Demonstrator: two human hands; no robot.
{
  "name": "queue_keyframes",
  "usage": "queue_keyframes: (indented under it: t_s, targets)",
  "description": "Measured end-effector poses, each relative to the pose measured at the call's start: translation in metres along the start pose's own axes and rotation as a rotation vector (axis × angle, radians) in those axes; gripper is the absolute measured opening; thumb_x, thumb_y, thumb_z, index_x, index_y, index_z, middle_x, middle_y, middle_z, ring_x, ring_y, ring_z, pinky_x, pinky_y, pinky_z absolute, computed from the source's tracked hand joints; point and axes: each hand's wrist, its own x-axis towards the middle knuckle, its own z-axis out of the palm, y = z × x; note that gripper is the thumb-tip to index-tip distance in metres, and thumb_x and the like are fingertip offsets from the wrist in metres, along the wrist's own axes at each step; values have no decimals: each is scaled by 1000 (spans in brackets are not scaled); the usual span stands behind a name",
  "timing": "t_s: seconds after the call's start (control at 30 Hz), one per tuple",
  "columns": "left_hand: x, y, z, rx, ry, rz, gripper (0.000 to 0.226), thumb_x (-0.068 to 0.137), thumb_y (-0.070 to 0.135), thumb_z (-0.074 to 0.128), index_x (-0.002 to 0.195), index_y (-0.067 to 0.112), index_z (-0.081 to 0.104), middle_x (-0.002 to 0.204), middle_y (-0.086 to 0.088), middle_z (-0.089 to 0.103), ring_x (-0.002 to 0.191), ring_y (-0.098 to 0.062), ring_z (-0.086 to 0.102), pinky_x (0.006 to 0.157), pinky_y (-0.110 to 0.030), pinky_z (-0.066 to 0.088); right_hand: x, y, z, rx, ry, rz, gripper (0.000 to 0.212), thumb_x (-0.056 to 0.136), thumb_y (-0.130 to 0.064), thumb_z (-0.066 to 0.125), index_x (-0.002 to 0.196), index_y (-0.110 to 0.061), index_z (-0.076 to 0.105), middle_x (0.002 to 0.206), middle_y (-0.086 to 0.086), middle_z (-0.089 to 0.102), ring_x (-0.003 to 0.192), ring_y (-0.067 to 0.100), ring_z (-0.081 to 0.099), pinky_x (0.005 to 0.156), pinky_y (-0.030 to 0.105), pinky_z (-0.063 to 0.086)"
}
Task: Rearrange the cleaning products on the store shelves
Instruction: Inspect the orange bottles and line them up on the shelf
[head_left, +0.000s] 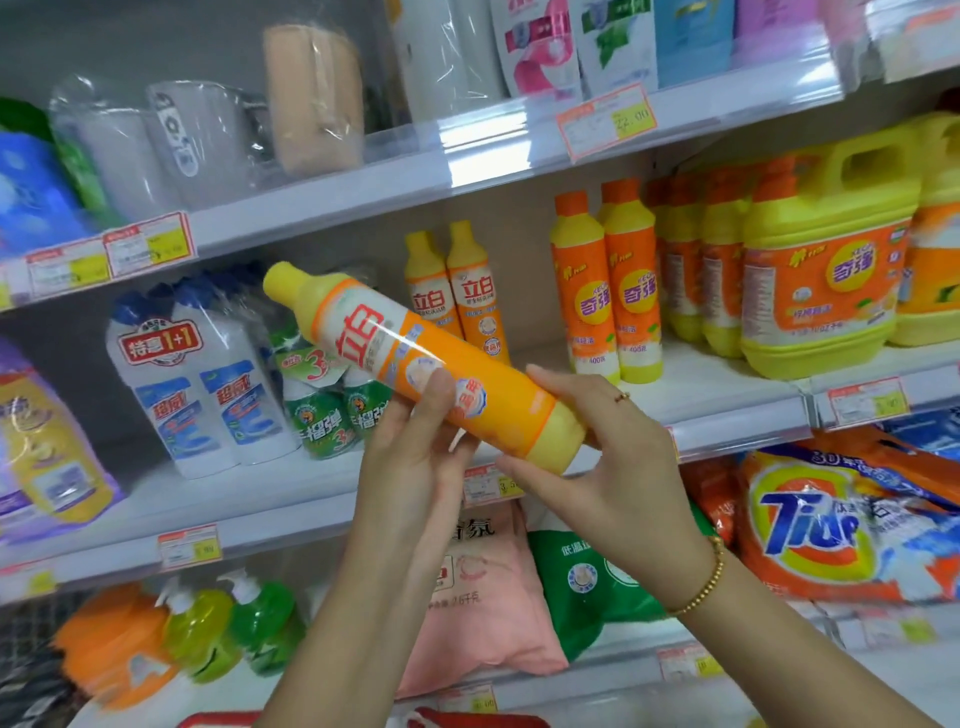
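Bottle (415, 358) is held in front of the middle shelf (701, 387), tilted, cap up-left, base down-right. Left hand (410, 457) grasps the mid-body, thumb across the label. Right hand (613, 467) grips the base end between thumb and fingers. Behind, two matching bottles (457, 296) stand upright. The orange pair (608, 291) stands further right, with a bare gap of shelf between the groups. Green pack (332, 405) and white twin-pack (202, 379) stand left. A bare strip runs along the front edge before the orange pair. Jug (826, 270) stands at the right, near the edge.
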Motion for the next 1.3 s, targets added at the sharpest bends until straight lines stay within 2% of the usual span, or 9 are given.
queue_keyframes:
  t_s: [0.13, 0.27, 0.37, 0.6, 0.77, 0.9, 1.07, 1.23, 1.3]
  targets:
    - [6, 2, -8, -34, -119, 31, 72, 54, 29, 87, 119, 15, 60, 118, -8, 68, 108, -19, 66, 79, -31, 56, 8, -1, -14, 403, -153, 379, 56, 64, -41, 81, 116, -27, 64, 103, -5, 68, 91, 8, 65, 74, 25, 55]
    - [10, 6, -11, -71, -201, 11, 93, 49, 31, 92, 130, 12, 51, 125, -14, 64, 113, -25, 63, 81, -36, 55, 10, 5, -25, 946, -409, 550, 50, 75, -42, 73, 103, -2, 64, 83, 20, 67, 64, 24, 65, 58, 30, 56]
    - [9, 11, -10, -15, -172, 33, 78, 57, 27, 83, 128, 13, 51, 111, -9, 70, 103, -20, 67, 76, -35, 56, 8, 2, -19, 1156, -377, 745, 57, 82, -47, 57, 115, -1, 54, 84, 26, 65, 54, 25, 62, 48, 28, 53]
    - [13, 10, -16, 125, 41, 35, 56, 68, 27, 66, 120, 10, 55, 100, -6, 71, 89, -15, 71, 64, -36, 59, 2, 7, -11, -205, -266, -105, 73, 74, -35, 77, 137, -30, 40, 128, -4, 49, 104, 12, 56, 78, 22, 50]
    - [14, 7, -18, 153, 43, 5, 57, 70, 26, 65, 123, 7, 54, 96, -4, 72, 89, -15, 71, 73, -37, 60, -3, 5, -1, -425, -160, -109, 70, 74, -36, 73, 137, -18, 48, 115, 3, 64, 88, 20, 65, 64, 30, 52]
    - [21, 11, -23, -4, 6, 25, 64, 76, 23, 62, 135, 3, 47, 108, -9, 68, 98, -19, 67, 83, -35, 57, -1, 2, -7, 114, -309, 313, 57, 69, -45, 76, 122, -35, 57, 97, -12, 69, 83, 3, 64, 69, 19, 50]
    - [28, 27, -34, -73, -34, 85, 106, 50, 35, 91, 139, 7, 41, 118, -13, 67, 109, -29, 65, 81, -38, 56, -5, 3, -7, 984, -636, 748, 60, 67, -32, 77, 115, -2, 59, 89, 18, 69, 71, 25, 67, 62, 28, 55]
    - [34, 41, -43, 31, 7, -16, 41, 90, 39, 51, 118, 10, 58, 100, -9, 73, 94, -21, 71, 73, -39, 59, -2, -3, -8, 1472, -922, 950, 76, 75, -49, 70, 120, 10, 51, 82, 30, 65, 57, 27, 68, 49, 27, 56]
    - [37, 41, -47, 42, 68, -86, 39, 96, 38, 44, 117, 8, 58, 104, -14, 70, 98, -24, 70, 70, -38, 60, 3, -7, -7, 1527, -948, 962, 70, 83, -59, 54, 114, 3, 63, 104, 32, 56, 57, 23, 68, 48, 25, 55]
